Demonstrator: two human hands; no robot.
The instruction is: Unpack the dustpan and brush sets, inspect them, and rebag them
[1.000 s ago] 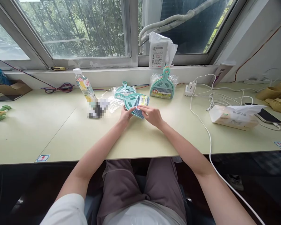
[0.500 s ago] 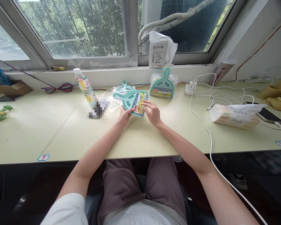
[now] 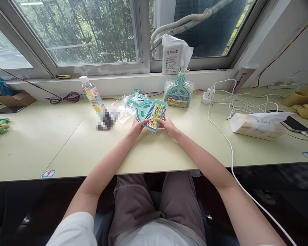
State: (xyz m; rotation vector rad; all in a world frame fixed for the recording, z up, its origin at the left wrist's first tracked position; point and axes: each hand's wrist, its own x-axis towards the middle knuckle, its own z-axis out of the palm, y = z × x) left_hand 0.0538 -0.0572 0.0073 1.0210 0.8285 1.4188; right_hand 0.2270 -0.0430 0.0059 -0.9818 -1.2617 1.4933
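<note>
Between my two hands, raised over the table, is a teal dustpan-and-brush set (image 3: 146, 111) with a printed label, its handle pointing left. My left hand (image 3: 138, 126) grips its lower left edge, thumb on the front. On the right edge, my right hand (image 3: 168, 125) is closed with the thumb over the label; its other fingers are partly hidden behind. Behind it lies another teal dustpan set (image 3: 136, 96) on clear plastic wrap (image 3: 127, 114). Several more bagged dustpan sets (image 3: 179, 94) stand upright against the sill at the right.
A drink bottle (image 3: 92, 95) stands left of the hands, beside a blurred dark patch. A tissue pack (image 3: 256, 126), white cables and a charger (image 3: 207, 95) occupy the right side. A cardboard box (image 3: 17, 98) sits far left; a white packet (image 3: 173, 56) stands on the sill.
My right hand has gone from touching the label with its fingers to gripping the dustpan set's right edge. The set has shifted slightly right and tilted.
</note>
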